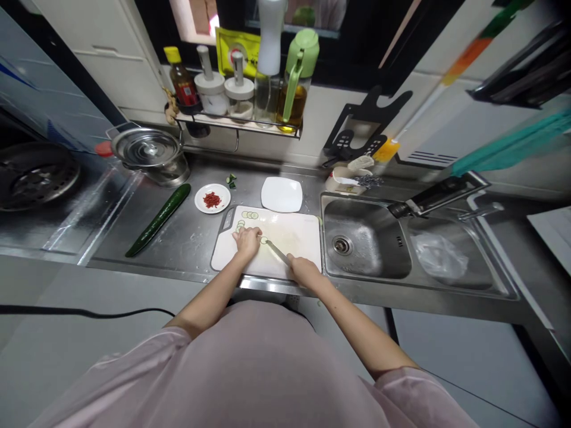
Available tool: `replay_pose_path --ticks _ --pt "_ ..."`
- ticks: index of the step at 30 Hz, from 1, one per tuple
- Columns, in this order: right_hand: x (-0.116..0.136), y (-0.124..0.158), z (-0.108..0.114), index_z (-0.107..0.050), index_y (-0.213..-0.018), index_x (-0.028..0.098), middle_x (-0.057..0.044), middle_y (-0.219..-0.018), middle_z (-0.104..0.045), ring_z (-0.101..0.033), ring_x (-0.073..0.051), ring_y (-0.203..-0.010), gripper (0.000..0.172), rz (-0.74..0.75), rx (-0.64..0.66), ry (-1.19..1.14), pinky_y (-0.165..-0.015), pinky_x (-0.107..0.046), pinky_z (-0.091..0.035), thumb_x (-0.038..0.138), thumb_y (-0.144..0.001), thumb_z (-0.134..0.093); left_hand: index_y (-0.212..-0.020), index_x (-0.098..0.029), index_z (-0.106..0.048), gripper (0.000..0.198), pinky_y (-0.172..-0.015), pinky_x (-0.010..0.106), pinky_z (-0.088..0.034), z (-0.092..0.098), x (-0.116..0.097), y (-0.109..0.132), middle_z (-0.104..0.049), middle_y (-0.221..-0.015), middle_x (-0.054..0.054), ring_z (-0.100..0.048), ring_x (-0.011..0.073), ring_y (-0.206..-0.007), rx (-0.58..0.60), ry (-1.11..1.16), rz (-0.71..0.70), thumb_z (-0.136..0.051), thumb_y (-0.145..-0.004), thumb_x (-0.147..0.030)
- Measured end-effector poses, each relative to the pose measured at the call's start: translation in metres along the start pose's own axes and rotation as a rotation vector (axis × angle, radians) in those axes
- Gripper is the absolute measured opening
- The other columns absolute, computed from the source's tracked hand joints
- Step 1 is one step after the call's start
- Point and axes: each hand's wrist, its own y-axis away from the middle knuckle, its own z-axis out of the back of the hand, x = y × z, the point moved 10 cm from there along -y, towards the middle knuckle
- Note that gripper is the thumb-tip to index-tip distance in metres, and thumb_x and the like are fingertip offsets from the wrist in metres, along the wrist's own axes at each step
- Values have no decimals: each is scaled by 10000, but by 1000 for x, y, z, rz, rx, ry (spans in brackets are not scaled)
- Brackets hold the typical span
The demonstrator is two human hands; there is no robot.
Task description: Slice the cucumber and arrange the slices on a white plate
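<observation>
My right hand (306, 272) is wrapped round the handle of a knife (278, 252), whose blade points up and left over the white cutting board (307, 235). A pale cucumber slice (263, 240) sits at the blade's tip. Just left of it, my left hand (247, 242) is closed, fingers curled down on the board; what lies under them is hidden. Thin cucumber slices (241, 224) show beside its fingertips, and several more slices (250, 215) lie in a row near the board's upper left corner.
Left of the board are a whole cucumber (159, 219), a plate of chopped red pieces (200, 204) and a lidded steel pot (167, 172). Behind it is a white square plate (281, 195). The sink (370, 261) adjoins on the right, under a faucet (439, 195). A condiment rack (241, 122) hangs above.
</observation>
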Motion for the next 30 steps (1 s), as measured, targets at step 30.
replay_pose_path --ticks 30 --pt "0 -4 1 -472 -1201 160 -155 -1006 -683 -655 -249 -963 329 1 22 13 -723 -296 -436 103 -892 -373 -931 -275 -676 177 -890 452 -265 2 -1 -1 -709 -1026 70 -468 304 -1125 26 0 9 -518 -856 -247"
